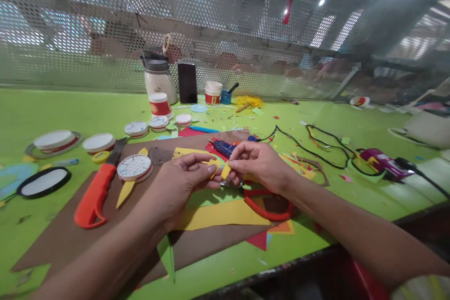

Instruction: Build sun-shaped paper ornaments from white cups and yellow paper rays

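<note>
My left hand (183,180) and my right hand (258,163) meet over the middle of the green table (70,112). Both pinch a small yellow paper piece (220,168) between thumb and fingertips, held a little above the table. Under my hands lie a yellow paper sheet (221,213), a brown cardboard sheet (63,234) and red-handled scissors (269,208). A blue glue gun (225,147) lies just beyond my right hand.
An orange-handled knife (96,192) lies at the left on the cardboard, beside round white lids (134,167). Further back stand a jug (158,79), a phone (187,82) and paper cups (213,93). Black cables (316,147) and a purple tool (381,161) lie right. A perforated metal screen (225,23) closes the back.
</note>
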Action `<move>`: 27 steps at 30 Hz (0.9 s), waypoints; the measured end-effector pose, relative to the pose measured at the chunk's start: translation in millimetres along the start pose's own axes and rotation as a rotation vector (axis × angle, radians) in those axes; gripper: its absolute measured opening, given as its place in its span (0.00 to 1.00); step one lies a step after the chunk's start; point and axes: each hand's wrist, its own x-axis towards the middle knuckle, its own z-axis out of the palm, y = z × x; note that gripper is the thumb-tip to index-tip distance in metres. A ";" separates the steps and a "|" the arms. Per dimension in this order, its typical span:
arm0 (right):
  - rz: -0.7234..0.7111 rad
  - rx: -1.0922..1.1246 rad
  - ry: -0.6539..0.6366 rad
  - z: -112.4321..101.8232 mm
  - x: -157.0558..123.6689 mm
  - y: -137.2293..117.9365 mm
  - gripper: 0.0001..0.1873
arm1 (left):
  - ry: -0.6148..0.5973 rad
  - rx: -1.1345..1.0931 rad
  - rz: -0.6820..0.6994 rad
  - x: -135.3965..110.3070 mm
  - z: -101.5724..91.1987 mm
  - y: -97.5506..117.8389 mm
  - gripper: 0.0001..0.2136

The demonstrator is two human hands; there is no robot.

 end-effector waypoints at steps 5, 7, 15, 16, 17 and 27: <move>-0.039 0.007 -0.029 -3.3 1.7 2.6 0.19 | 0.000 0.052 0.022 -1.7 1.8 0.2 0.19; -0.042 -0.022 -0.043 -3.5 2.0 2.3 0.19 | 0.002 0.067 0.017 -2.0 2.3 0.0 0.18; -0.037 -0.225 -0.011 -0.3 1.2 0.4 0.17 | -0.114 -0.071 -0.048 -0.9 3.1 -3.8 0.04; -0.039 -0.234 -0.013 -0.1 1.4 1.1 0.17 | -0.128 -0.084 -0.037 -1.1 3.4 -4.1 0.06; -0.044 -0.241 -0.016 0.0 1.7 1.8 0.16 | -0.137 -0.091 -0.027 -1.3 3.8 -4.3 0.07; -0.067 -0.250 -0.064 2.3 4.3 6.5 0.16 | -0.136 0.072 -0.085 1.7 2.2 -7.3 0.05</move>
